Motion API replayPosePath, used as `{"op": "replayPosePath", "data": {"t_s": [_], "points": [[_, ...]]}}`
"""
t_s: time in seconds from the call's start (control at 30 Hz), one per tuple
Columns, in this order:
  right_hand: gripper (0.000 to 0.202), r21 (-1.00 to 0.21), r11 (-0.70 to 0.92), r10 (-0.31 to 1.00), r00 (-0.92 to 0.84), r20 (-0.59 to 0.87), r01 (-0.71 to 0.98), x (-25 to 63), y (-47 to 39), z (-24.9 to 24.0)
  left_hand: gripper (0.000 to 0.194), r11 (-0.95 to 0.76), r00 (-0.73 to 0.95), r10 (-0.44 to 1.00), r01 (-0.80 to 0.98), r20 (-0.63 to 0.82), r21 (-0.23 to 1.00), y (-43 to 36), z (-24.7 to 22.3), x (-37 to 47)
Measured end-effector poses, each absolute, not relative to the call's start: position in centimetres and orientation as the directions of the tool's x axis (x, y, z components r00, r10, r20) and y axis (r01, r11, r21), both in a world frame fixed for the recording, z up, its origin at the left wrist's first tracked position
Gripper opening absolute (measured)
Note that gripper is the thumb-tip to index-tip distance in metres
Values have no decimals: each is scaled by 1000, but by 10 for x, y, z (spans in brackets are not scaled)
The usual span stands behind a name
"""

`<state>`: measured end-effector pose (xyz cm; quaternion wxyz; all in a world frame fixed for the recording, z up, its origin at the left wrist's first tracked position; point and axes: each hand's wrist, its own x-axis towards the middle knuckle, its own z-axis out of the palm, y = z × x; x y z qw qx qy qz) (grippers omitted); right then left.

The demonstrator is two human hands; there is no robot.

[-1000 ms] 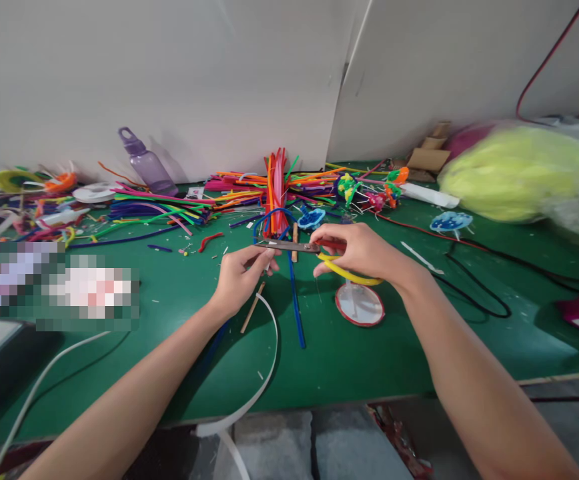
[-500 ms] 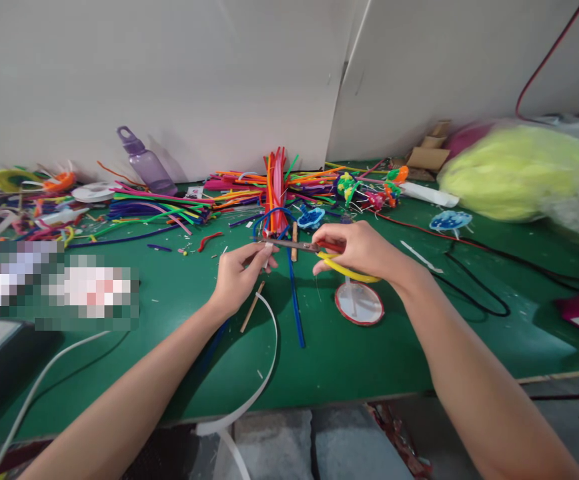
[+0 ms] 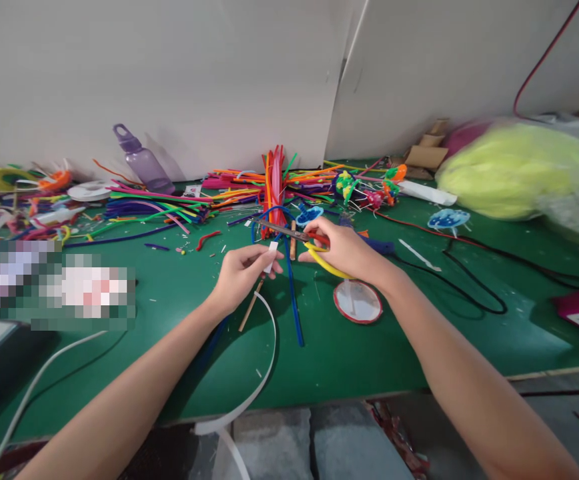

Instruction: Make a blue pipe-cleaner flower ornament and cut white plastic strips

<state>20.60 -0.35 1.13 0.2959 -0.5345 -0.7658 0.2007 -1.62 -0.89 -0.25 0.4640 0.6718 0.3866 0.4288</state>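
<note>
My left hand pinches the end of a white strip between thumb and fingers. A long curved length of white strip hangs below that hand and runs over the table's front edge. Scissors with one red and one yellow handle are in my right hand, whose fingers close round the handles. Their blades point left, just above and behind the strip's end, apart from it. A blue pipe cleaner lies between the hands, beside a small wooden stick.
Bundles of coloured pipe cleaners line the back of the green table. A purple bottle leans behind them. A round red-rimmed disc lies under my right wrist. Yellow-green bagged material fills the back right.
The scissors and my right hand have moved up and left, off the strip's end. More of the white end shows above my left fingers. A dark blue item behind my right wrist has come into view.
</note>
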Motion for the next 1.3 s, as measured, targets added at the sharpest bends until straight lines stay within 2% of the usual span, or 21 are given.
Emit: {"op": "replayPosePath", "data": {"t_s": [0.1, 0.2, 0.27, 0.37, 0.47, 0.57, 0.7, 0.83, 1.07, 1.3], "points": [[35, -612, 327, 944, -221, 244, 720, 197, -5, 6, 24, -172, 407, 904, 72, 129, 982, -7, -5, -15], [41, -600, 325, 943, -206, 260, 731, 190, -6, 2, 22, -107, 455, 887, 42, 77, 993, -5, -8, -14], [42, -655, 315, 945, -164, 282, 687, 187, -4, -1, 23, -112, 458, 885, 41, 81, 993, -5, -8, -13], [41, -823, 312, 949, -117, 292, 474, 185, -3, -1, 24, -124, 450, 888, 42, 92, 991, -6, -6, -12], [48, -952, 205, 974, -148, 175, 227, 182, -5, 2, 26, -143, 430, 897, 51, 107, 988, -6, -4, -12], [56, -998, 57, 974, -223, 48, 37, 175, -10, 6, 26, -177, 381, 914, 59, 142, 983, -7, -3, -12], [54, -996, 32, 968, -246, 53, -87, 169, -15, 9, 28, -181, 306, 941, 96, 144, 979, -7, -3, -11], [56, -988, 64, 960, -261, 100, -142, 169, -14, 9, 28, -171, 268, 954, 112, 136, 979, -6, -3, -11], [54, -990, 107, 965, -229, 126, -96, 167, -15, 9, 29, -135, 360, 929, 120, 84, 984, -5, -9, -12], [57, -993, 79, 965, -244, 99, -92, 173, -14, 15, 30, -94, 367, 927, 25, 78, 995, -4, -8, -12]]}}
